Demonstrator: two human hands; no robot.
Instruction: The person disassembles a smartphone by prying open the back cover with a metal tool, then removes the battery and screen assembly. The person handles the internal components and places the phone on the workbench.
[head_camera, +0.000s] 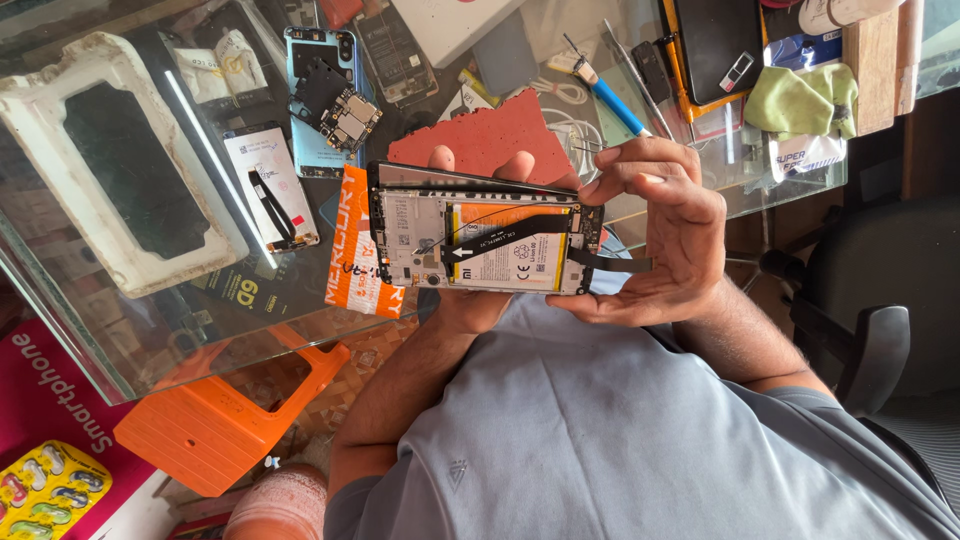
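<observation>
- Bare-backed and opened, the phone (485, 240) sat between your two hands, above the edge of the glass table (120, 320), its white-and-yellow battery label facing the camera.
- Your left hand (480, 300) cradled the phone from behind, fingertips curling over its far edge and the palm under its near edge.
- Your right hand (665, 230) closed around the phone's right end, thumb and fingers pinching near the black ribbon cable (610, 264) that stuck out there.
- Just beside the phone's left end lay an orange packet (350, 270) with white lettering, flat on the glass.
- Behind your fingers rested a red perforated mat (490, 135).
- Farther left lay a white rectangular frame (60, 90) with a dark middle.
- Off to the right, a green cloth (800, 100) was bunched up.
- Below the glass stood an orange plastic stool (220, 420).
</observation>
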